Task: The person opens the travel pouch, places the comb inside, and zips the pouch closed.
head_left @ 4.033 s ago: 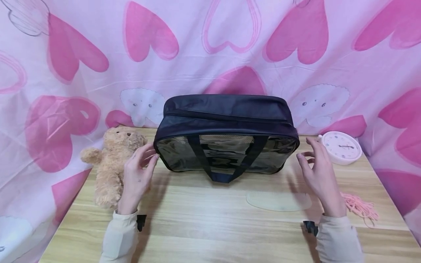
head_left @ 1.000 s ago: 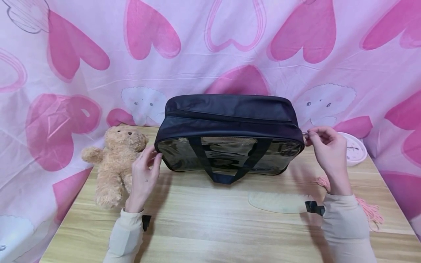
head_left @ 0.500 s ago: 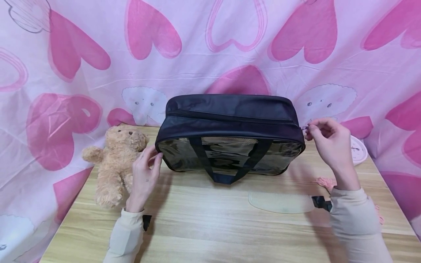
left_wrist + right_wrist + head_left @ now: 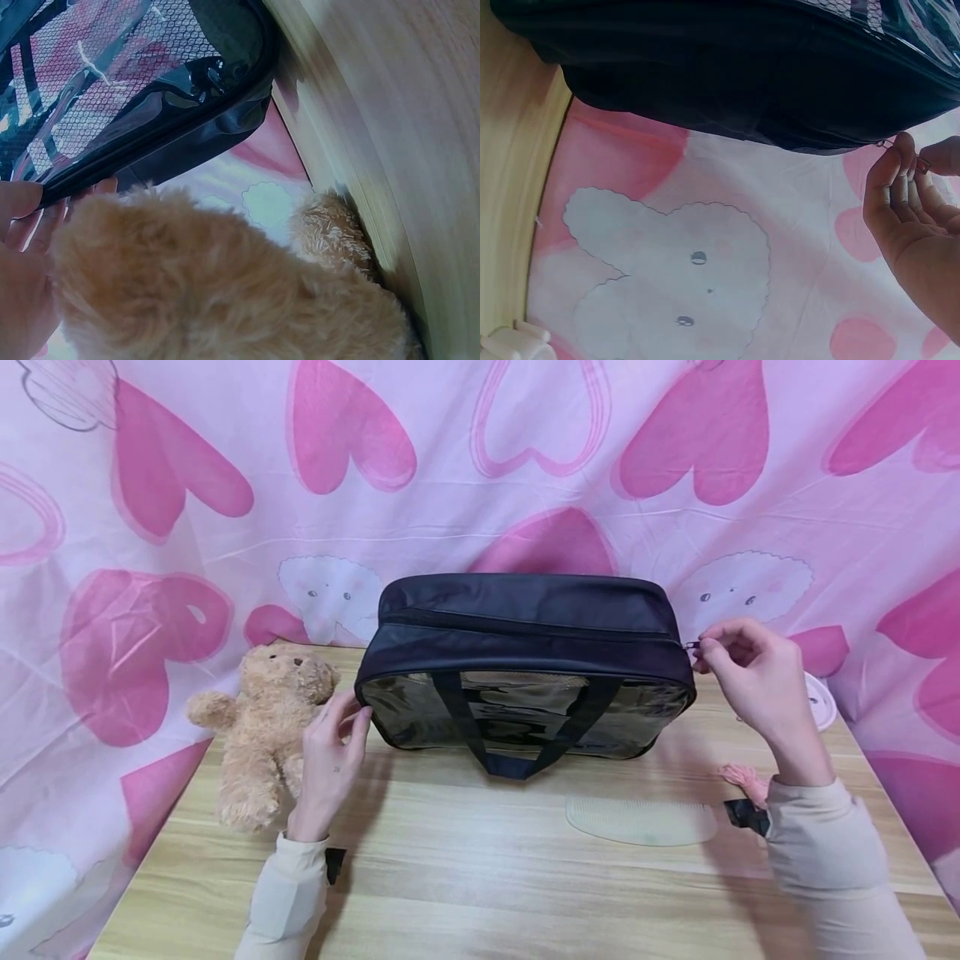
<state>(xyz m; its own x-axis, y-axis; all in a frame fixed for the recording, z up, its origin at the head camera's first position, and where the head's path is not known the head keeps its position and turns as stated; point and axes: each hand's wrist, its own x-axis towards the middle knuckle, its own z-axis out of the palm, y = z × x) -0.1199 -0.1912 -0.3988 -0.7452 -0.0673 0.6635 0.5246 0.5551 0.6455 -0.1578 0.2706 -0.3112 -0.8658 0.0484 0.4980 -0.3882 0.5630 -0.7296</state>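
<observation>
A black bag [image 4: 525, 647] with a see-through front panel stands upright at the back of the table, its strap handle [image 4: 510, 764] hanging down in front. My left hand [image 4: 330, 764] holds the bag's left front edge, with the thumb in front and fingers behind, as the left wrist view shows. At the bag's right end, my right hand [image 4: 757, 681] pinches the small metal zipper pull [image 4: 922, 163] between thumb and fingers. The zipper line [image 4: 525, 627] runs along the top of the bag. What is inside the bag is hard to make out.
A tan teddy bear [image 4: 262, 735] lies left of the bag, close by my left hand. In front lies a pale comb [image 4: 641, 822]. Pink cord [image 4: 742, 781] and a white clock [image 4: 821, 702] are partly hidden behind my right arm. A heart-print cloth [image 4: 525, 443] hangs behind.
My right hand, earlier apart from the bag, has come to pinch the zipper pull and has risen along the bag's right end. The left hand has stayed at the left edge.
</observation>
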